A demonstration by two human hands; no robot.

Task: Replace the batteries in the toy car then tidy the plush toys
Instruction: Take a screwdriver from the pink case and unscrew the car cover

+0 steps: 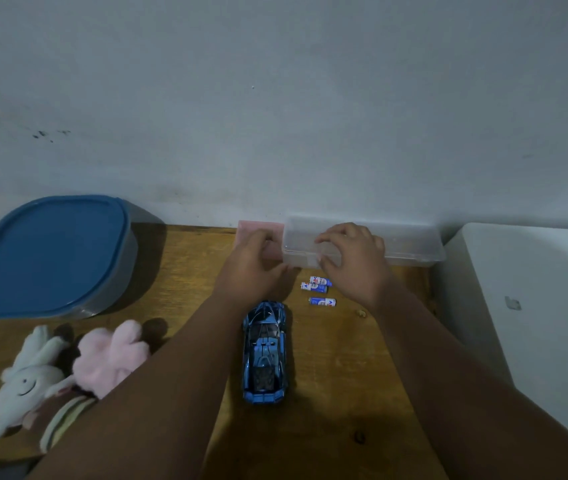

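Observation:
A blue toy car [266,351] stands on the wooden table [338,393], nose pointing away from me. Three blue-and-white batteries [318,289] lie just beyond it on the right. At the wall a clear plastic box [410,242] sits with a pink piece [253,226] at its left end. My right hand [353,258] grips the box's left part, fingers over its top and thumb at its front. My left hand [253,263] holds the box's left end by the pink piece. A white plush toy [28,379] and a pink plush toy [109,355] lie at the left.
A large container with a blue lid [50,252] stands at the back left. A white box-like surface [535,306] borders the table on the right. A small crumb [361,312] lies right of the batteries. The grey wall rises straight behind the table.

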